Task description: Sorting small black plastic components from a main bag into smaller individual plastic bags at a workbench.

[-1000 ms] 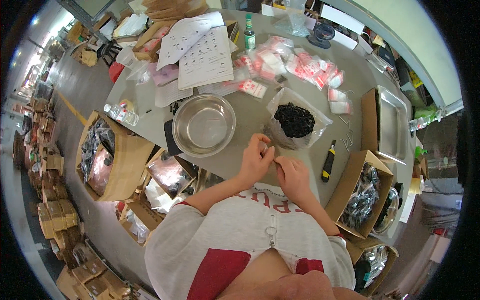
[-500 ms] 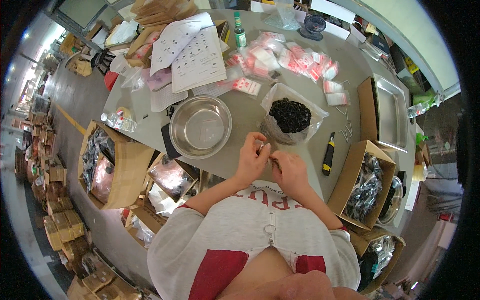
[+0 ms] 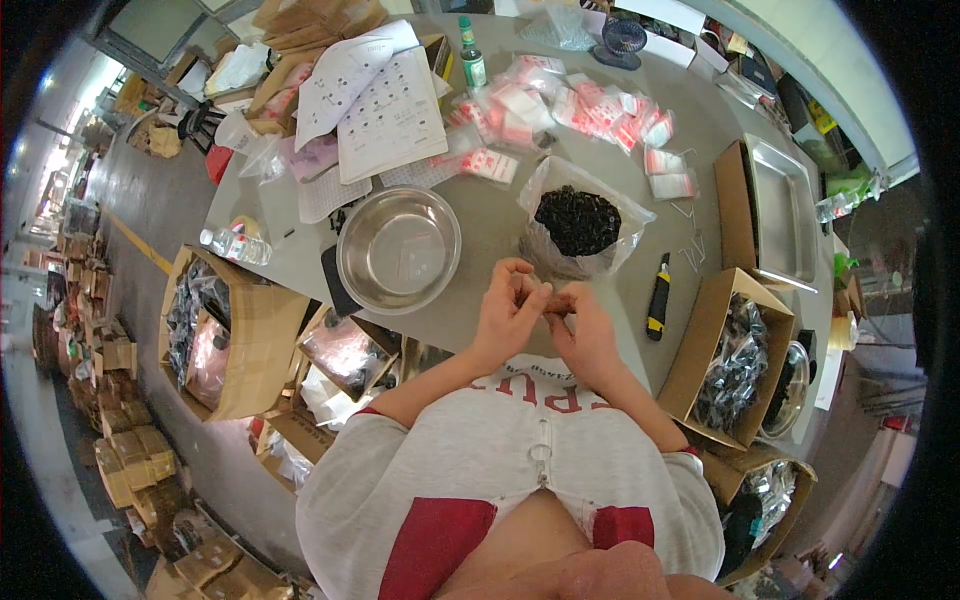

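Observation:
My left hand (image 3: 511, 312) and my right hand (image 3: 580, 327) meet over the near edge of the table, just in front of a clear plastic bag (image 3: 634, 222) of small black parts (image 3: 577, 222). The fingers of both hands are curled and pinched together at the tips. Whatever they pinch is too small and too covered by the fingers to make out. To the left of my hands stands a round steel bowl (image 3: 360, 252), with a small clear plastic bag (image 3: 417, 262) lying inside it.
A black and yellow utility knife (image 3: 658, 298) and bent metal hex keys (image 3: 690, 250) lie on the right. Small red-and-white packets (image 3: 600, 108), printed sheets (image 3: 392, 118) and a green-capped bottle (image 3: 473, 66) are farther back. Cardboard boxes (image 3: 738, 360) of bagged parts flank the table.
My right hand has shifted slightly up, and its fingertips are now closer to those of my left hand. The whole view has tilted a little.

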`<action>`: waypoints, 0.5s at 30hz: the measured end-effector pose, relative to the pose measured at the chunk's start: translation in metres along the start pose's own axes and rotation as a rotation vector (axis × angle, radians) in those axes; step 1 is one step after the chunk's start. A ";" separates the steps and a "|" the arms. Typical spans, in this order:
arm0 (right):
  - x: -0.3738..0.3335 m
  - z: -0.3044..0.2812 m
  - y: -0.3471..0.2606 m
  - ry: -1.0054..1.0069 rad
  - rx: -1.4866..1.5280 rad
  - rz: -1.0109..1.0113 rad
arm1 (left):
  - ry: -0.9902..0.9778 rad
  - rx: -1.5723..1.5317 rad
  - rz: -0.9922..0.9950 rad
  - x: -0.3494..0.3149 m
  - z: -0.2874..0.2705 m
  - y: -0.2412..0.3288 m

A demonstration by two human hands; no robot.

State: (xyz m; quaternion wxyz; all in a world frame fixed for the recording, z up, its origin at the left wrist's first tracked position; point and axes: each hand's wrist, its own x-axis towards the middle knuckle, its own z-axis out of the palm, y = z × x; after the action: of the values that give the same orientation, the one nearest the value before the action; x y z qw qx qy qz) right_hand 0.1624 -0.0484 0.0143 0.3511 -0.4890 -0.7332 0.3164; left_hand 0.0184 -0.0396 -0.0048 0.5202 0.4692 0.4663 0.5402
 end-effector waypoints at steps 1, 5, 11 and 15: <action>-0.001 0.000 0.002 0.035 0.194 0.089 | 0.004 -0.068 0.073 0.000 0.001 -0.002; -0.001 -0.003 0.012 0.010 0.259 0.175 | -0.063 -0.227 -0.083 -0.007 -0.004 -0.002; 0.000 -0.008 0.014 -0.018 0.430 0.240 | -0.258 -0.065 -0.252 -0.010 -0.017 -0.005; 0.001 -0.009 0.013 -0.036 0.443 0.245 | -0.271 -0.138 -0.242 -0.009 -0.018 -0.002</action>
State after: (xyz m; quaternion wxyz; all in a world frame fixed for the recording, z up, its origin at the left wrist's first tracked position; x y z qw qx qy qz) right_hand 0.1760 -0.0425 0.0085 0.3956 -0.4795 -0.5875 0.5181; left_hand 0.0008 -0.0485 -0.0094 0.6704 0.4414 0.4068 0.4361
